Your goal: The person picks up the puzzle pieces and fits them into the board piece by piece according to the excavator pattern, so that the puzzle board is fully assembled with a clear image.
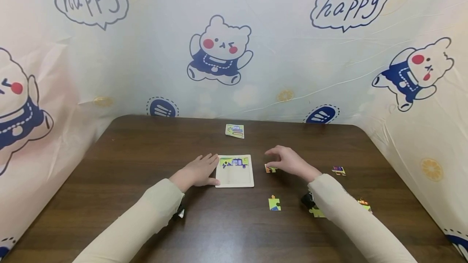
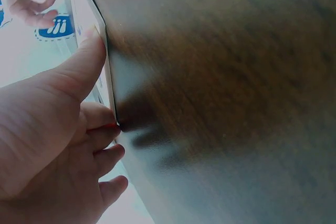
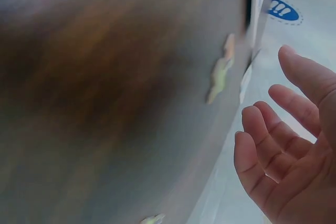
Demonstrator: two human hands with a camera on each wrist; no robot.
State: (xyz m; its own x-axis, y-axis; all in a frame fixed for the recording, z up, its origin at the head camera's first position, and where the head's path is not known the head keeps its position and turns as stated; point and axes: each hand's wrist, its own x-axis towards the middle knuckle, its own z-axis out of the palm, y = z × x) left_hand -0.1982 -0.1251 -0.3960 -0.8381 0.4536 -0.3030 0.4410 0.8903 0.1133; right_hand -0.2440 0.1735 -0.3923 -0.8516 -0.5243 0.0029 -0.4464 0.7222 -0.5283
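A square white puzzle tray lies mid-table, with a strip of joined picture pieces along its far side. At its left edge rests my left hand, fingers extended; in the left wrist view the thumb lies over the tray's rim. My right hand is to the right of the tray, over a green and orange puzzle piece that it partly hides. The right wrist view shows its fingers loosely bent, with nothing between them, and a piece on the table apart from them.
Beyond the tray lies a small picture card. One loose green piece is in front and to the right, a purple one farther right. Other pieces show around the right sleeve. A printed curtain hangs behind the table.
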